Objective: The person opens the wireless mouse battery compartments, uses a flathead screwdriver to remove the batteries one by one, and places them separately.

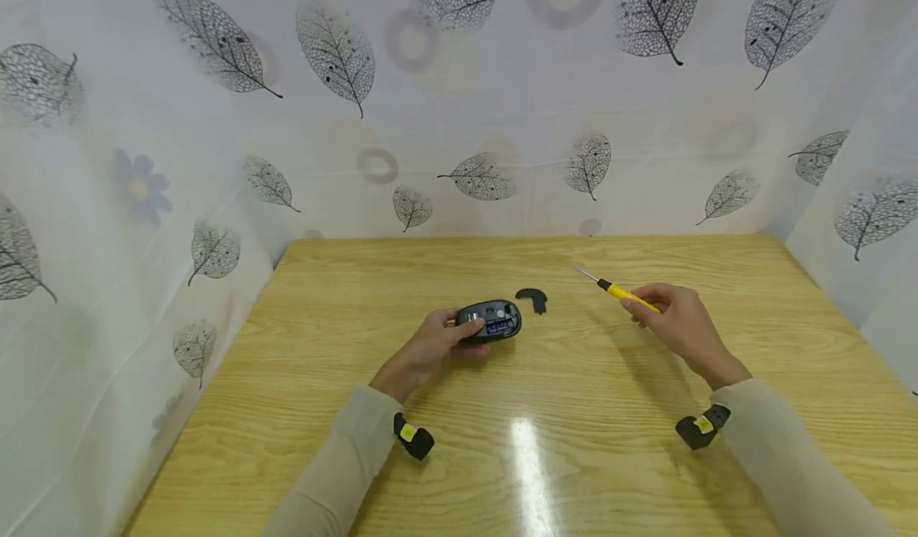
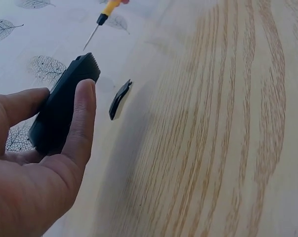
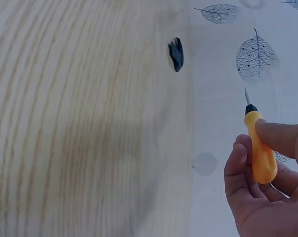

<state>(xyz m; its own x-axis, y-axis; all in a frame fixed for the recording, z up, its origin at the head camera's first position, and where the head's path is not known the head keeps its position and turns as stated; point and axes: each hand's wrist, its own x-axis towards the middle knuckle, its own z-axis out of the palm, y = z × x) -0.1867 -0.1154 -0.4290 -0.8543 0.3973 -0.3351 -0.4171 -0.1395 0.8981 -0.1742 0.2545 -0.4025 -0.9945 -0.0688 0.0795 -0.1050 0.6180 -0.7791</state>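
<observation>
My left hand (image 1: 433, 347) grips a black computer mouse (image 1: 502, 319), its underside turned up and the battery compartment uncovered. In the left wrist view the mouse (image 2: 64, 103) sits between thumb and fingers, seen from its side. My right hand (image 1: 677, 323) holds a screwdriver (image 1: 622, 292) with a yellow and black handle, its thin metal shaft pointing up and left. The right wrist view shows the screwdriver (image 3: 261, 148) pinched between thumb and fingers, its tip touching nothing. A curved black cover piece (image 1: 533, 296) lies on the table just beyond the mouse.
The wooden table (image 1: 574, 457) runs back to a pale curtain (image 1: 459, 115) printed with leaves, which also hangs along both sides. A black device with a yellow mark is strapped to each wrist, over the sleeves.
</observation>
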